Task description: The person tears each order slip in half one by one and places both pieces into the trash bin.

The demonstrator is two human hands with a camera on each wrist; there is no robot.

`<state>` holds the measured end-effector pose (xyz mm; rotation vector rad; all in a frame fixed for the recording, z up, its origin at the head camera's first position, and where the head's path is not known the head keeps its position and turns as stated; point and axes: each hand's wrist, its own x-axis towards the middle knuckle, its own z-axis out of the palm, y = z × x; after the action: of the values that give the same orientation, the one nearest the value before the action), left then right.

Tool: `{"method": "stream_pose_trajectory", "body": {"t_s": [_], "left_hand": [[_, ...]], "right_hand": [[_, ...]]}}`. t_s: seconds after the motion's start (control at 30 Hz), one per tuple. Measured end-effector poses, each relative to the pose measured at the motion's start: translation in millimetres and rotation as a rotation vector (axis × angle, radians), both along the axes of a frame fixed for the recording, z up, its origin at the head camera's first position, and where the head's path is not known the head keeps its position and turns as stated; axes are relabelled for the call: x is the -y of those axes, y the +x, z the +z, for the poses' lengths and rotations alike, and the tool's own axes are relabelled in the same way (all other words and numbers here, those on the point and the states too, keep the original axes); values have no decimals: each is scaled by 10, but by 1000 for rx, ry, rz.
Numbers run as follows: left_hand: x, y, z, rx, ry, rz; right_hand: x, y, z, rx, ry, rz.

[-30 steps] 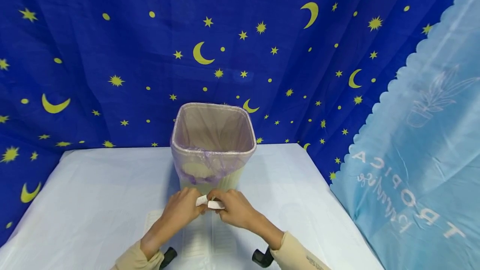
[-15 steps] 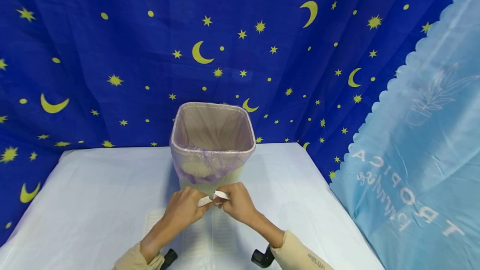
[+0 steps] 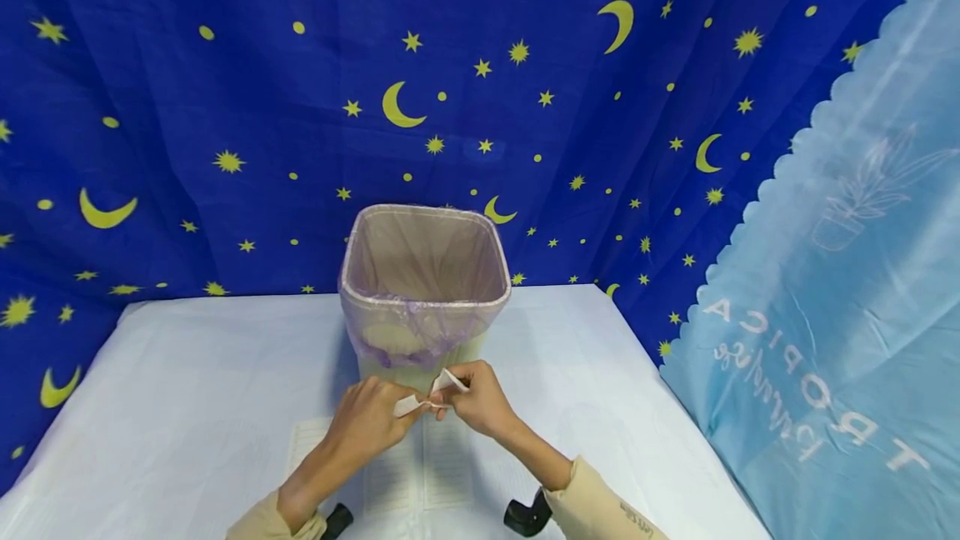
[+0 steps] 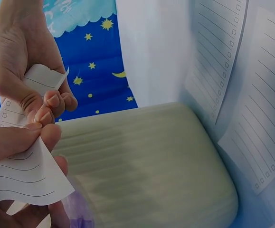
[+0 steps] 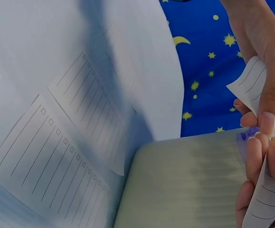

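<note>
Lined paper with small checkboxes is pinched between the thumb and fingers of my left hand. My right hand pinches lined paper too, its upper edge ragged in the left wrist view. Both hands' fingertips touch in front of the bin. Whether the paper is one piece or two at that spot, the fingers hide. Just behind the hands stands a pale bin lined with a thin purple bag. Its inside shows no contents.
Printed lined sheets with checkboxes lie on the white-covered table beneath the hands. A blue star-and-moon curtain hangs behind, and a light blue cloth at the right. Black fittings sit by the wrists.
The right hand has risen slightly and turned, lifting and tilting its end of the paper. The left hand has barely moved. The bin stays put.
</note>
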<state>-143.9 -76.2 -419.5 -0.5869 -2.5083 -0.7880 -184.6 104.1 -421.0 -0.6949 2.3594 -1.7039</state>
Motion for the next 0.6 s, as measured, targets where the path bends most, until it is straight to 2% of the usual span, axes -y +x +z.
{"method": "stream_pose_trajectory", "body": {"t_s": [0.3, 0.47, 0.6], "left_hand": [[4, 21, 2, 154, 28, -16], [16, 30, -19, 167, 27, -33], [19, 57, 7, 169, 30, -47]], "right_hand": [[-1, 8, -55, -43, 26, -16], [9, 34, -7, -37, 48, -6], [3, 61, 41, -59, 70, -10]]}}
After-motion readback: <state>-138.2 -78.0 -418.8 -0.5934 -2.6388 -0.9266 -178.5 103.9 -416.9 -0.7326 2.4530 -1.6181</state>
